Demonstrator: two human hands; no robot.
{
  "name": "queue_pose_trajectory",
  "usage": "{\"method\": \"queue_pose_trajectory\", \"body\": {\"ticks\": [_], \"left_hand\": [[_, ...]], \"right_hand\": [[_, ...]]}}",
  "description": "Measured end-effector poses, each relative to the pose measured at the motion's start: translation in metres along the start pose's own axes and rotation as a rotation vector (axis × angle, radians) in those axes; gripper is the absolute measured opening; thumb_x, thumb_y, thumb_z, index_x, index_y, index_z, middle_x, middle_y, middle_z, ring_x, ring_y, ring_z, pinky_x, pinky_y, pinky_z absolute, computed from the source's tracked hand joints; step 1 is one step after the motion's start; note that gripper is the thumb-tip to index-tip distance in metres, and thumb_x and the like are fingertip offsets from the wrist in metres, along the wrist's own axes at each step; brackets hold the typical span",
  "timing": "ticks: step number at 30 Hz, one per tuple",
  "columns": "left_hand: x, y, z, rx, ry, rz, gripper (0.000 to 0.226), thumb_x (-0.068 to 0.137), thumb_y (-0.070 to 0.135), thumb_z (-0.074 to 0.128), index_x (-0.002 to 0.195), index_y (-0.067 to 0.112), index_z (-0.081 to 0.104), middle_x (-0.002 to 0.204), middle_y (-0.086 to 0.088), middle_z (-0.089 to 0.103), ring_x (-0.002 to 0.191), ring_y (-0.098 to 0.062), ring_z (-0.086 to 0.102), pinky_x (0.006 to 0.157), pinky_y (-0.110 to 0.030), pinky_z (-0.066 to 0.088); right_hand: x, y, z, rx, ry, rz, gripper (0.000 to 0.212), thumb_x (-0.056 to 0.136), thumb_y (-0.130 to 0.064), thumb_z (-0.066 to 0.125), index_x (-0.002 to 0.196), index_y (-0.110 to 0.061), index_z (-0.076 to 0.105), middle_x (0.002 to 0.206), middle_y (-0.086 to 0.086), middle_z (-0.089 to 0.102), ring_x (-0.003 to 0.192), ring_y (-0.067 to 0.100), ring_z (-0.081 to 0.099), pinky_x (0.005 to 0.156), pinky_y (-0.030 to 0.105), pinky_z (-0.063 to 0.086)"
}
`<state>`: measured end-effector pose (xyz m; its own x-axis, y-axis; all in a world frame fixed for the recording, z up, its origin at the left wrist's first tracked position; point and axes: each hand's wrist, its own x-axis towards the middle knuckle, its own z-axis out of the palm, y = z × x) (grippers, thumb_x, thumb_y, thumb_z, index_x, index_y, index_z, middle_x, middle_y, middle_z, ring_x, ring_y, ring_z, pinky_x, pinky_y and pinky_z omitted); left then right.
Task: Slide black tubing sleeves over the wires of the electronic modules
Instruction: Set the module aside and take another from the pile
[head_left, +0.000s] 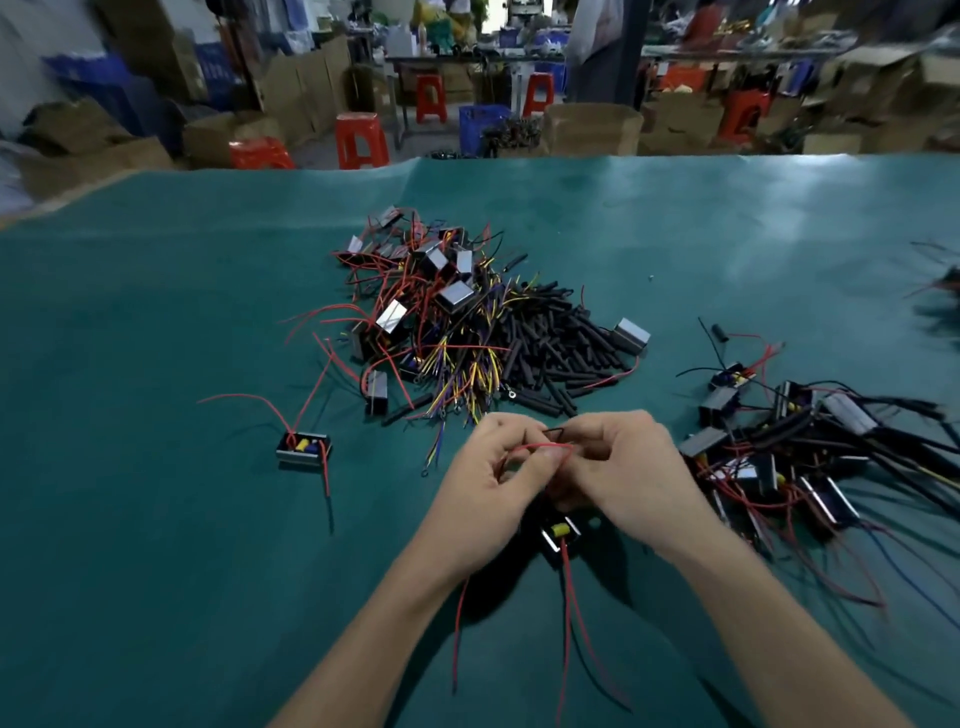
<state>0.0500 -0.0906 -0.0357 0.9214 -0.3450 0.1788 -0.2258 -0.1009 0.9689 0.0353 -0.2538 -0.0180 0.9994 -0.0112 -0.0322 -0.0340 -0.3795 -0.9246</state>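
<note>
Threading step, judged from the grip. Your left hand (493, 467) and right hand (618, 462) meet fingertip to fingertip, both with fingers curled and pinching a looped red wire (540, 447); a thin dark lead (553, 430) arches just above your knuckles. Whether a sleeve sits inside either grip cannot be told. The module (560, 532), a black box with a yellow part, hangs just below your hands, its red leads trailing toward you. Loose black tubing sleeves (561, 348) lie heaped beyond your fingers, beside unsleeved modules (415, 306). Finished-looking units (779, 457) lie to your right. Next, you likely need the wire ends gathered and aligned with 1 sleeve mouth.
</note>
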Motion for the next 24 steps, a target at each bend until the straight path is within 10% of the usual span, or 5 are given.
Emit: {"method": "queue_pose_trajectory", "body": {"ticks": [3,8,13,24], "left_hand": [[-0.001,-0.005,0.003,-0.011,0.007,0.013,0.009,0.087,0.02,0.065,0.086,0.011,0.067,0.115,-0.006,0.061,0.09,-0.006,0.065,0.086,-0.019,0.049],[-0.004,-0.006,0.001,-0.119,-0.018,-0.039,0.01,0.081,0.014,0.069,0.09,0.012,0.074,0.09,-0.002,0.072,0.074,-0.01,0.061,0.073,-0.023,0.049],[-0.005,-0.005,-0.001,-0.195,-0.031,-0.038,0.009,0.083,0.013,0.066,0.09,0.012,0.072,0.089,-0.004,0.076,0.079,-0.012,0.066,0.08,-0.03,0.054],[-0.007,-0.003,-0.002,-0.268,-0.02,-0.038,0.022,0.089,0.024,0.063,0.092,0.002,0.063,0.072,-0.005,0.064,0.069,-0.016,0.062,0.067,-0.028,0.053]], "right_hand": [[0.005,-0.01,-0.023,0.004,-0.259,0.059,0.024,0.09,0.002,0.069,0.111,-0.01,0.075,0.092,0.007,0.08,0.089,0.025,0.077,0.084,0.034,0.062],[0.057,-0.032,-0.049,-0.538,0.034,-0.063,0.018,0.085,-0.005,0.07,0.085,-0.021,0.077,0.059,-0.012,0.07,0.055,-0.001,0.065,0.061,0.011,0.051],[0.098,-0.033,-0.013,-0.884,-0.084,-0.099,0.028,0.074,-0.039,0.089,0.081,-0.017,0.073,0.083,0.003,0.072,0.082,0.024,0.067,0.077,0.035,0.057],[0.097,-0.027,0.001,-1.158,-0.128,-0.178,0.044,0.076,-0.028,0.077,0.063,-0.013,0.037,0.065,0.004,0.038,0.07,0.031,0.047,0.053,0.031,0.031]]}}
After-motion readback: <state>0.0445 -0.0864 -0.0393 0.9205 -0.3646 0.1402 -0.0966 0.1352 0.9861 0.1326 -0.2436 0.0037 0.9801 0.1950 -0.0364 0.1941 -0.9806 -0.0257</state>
